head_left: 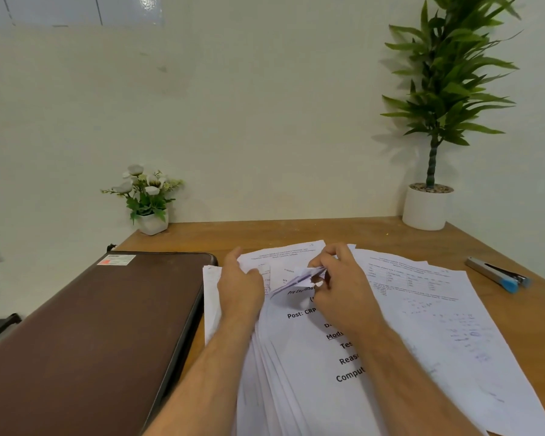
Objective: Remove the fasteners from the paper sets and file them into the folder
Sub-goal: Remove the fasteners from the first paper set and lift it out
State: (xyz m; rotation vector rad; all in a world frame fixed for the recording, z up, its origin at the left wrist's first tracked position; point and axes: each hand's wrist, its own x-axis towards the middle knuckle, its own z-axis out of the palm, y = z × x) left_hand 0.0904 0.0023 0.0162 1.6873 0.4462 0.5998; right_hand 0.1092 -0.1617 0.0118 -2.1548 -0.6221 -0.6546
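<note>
The task looks early: the paper set (315,335) lies under both hands, and the brown folder (85,335), closed, sits just left of the left hand (239,287). The right hand (337,284) pinches the crumpled top corner; the left hand, fingers fairly straight, presses the sheets beside it. No fastener is visible; the fingers hide it. More papers (428,297) lie to the right, and a stapler (497,275) beyond them.

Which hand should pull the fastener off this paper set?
Right. The right hand already pinches the crumpled top corner of the paper set, while the left hand steadies its left edge.
</note>
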